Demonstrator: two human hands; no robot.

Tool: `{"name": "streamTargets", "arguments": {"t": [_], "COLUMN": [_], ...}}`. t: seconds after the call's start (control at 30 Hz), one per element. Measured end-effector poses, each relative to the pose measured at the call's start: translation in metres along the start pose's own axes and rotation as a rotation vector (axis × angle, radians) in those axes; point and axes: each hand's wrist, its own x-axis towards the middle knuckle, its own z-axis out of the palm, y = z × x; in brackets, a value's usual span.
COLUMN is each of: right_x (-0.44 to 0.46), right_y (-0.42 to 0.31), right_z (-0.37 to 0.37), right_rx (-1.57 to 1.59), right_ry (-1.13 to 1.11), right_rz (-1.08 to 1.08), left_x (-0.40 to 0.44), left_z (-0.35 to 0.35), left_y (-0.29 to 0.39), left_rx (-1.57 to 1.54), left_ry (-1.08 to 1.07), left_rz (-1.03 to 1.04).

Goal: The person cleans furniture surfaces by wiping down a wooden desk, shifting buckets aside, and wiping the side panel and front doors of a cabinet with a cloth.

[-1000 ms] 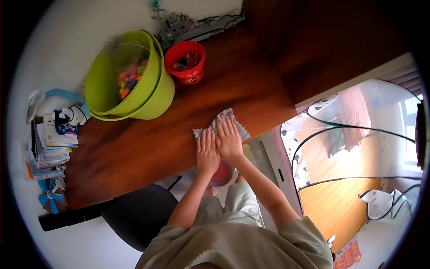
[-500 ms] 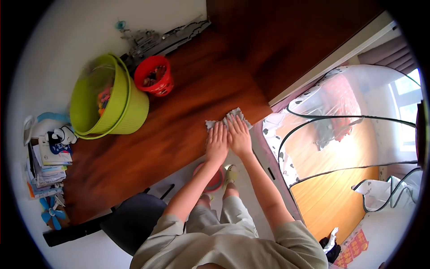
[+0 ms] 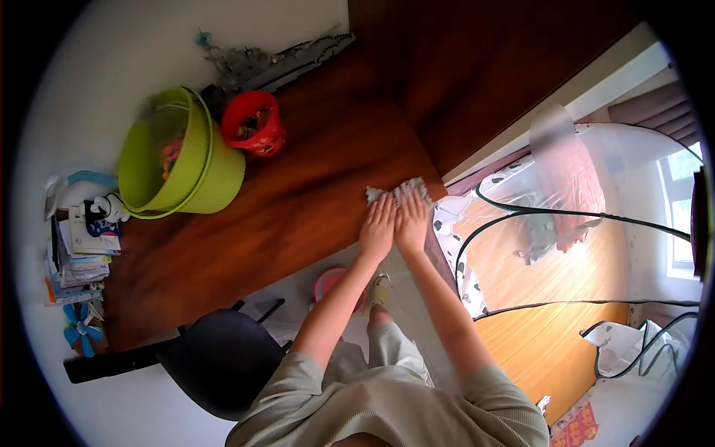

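A crumpled grey cloth (image 3: pixel 414 186) lies on the brown wooden desk (image 3: pixel 313 171), close to its right end. My left hand (image 3: pixel 378 225) rests flat on the left part of the cloth, fingers stretched forward. Beside it, nearly touching, my right hand (image 3: pixel 410 223) presses flat on the right part with its fingers straight. Both palms face down and cover the cloth's near side; only its ragged far edge shows beyond my fingertips.
Green buckets (image 3: pixel 216 175) and a small red bucket (image 3: pixel 255 123) hold small pieces at the desk's back left. Behind them stands a grey model ship (image 3: pixel 298 63). Papers (image 3: pixel 86 249) and a blue fan (image 3: pixel 80 329) are far left. A dark chair (image 3: pixel 216 365) and mesh tent (image 3: pixel 551 261) flank me.
Both hands have slid the cloth a little to the right along the desk, toward its end. My view has shifted slightly, and the buckets are unmoved.
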Motion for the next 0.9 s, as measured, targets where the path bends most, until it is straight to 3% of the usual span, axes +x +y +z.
{"name": "streamTargets", "arguments": {"t": [0.2, 0.33, 0.43, 0.47, 0.5, 0.57, 0.6, 0.67, 0.7, 0.73, 0.9], "right_x": [-0.028, -0.025, -0.02, -0.021, -0.01, -0.005, -0.005, -0.011, -0.008, -0.007, -0.009], "right_y": [-0.075, -0.109, -0.133, -0.139, -0.158, -0.174, -0.178, -0.187, -0.195, -0.207, -0.225], "right_z": [-0.007, -0.005, 0.002, 0.004, -0.028, -0.06, -0.068, -0.082, -0.095, -0.112, -0.144], "right_rx": [0.152, 0.471, 1.274, 1.541, 1.784, 2.024, 2.058, 2.062, 2.033, 2.005, 1.738], "right_ry": [-0.158, -0.338, -0.259, -0.223, -0.239, -0.164, -0.141, -0.098, -0.076, -0.057, 0.056], "right_rz": [-0.065, 0.264, 0.71, 0.852, 1.021, 1.009, 0.927, 0.807, 0.762, 0.727, 0.607], "left_x": [-0.079, -0.085, -0.075, -0.068, -0.076, -0.087, -0.083, -0.086, -0.079, -0.077, -0.06], "left_z": [-0.03, -0.049, -0.062, -0.05, -0.05, -0.054, -0.063, -0.079, -0.123, -0.158, -0.186], "left_y": [-0.044, -0.061, -0.078, -0.092, -0.093, -0.095, -0.111, -0.12, -0.116, -0.113, -0.108], "left_rx": [-0.145, -0.512, -0.838, -0.873, -1.114, -1.579, -1.624, -1.818, -1.91, -1.916, -1.915], "left_ry": [-0.054, -0.204, -0.31, -0.518, -0.394, -0.124, -0.069, -0.208, -0.282, -0.254, -0.1], "left_rz": [-0.087, -0.136, -0.213, -0.203, -0.294, -0.472, -0.463, -0.634, -0.728, -0.684, -0.575]}}
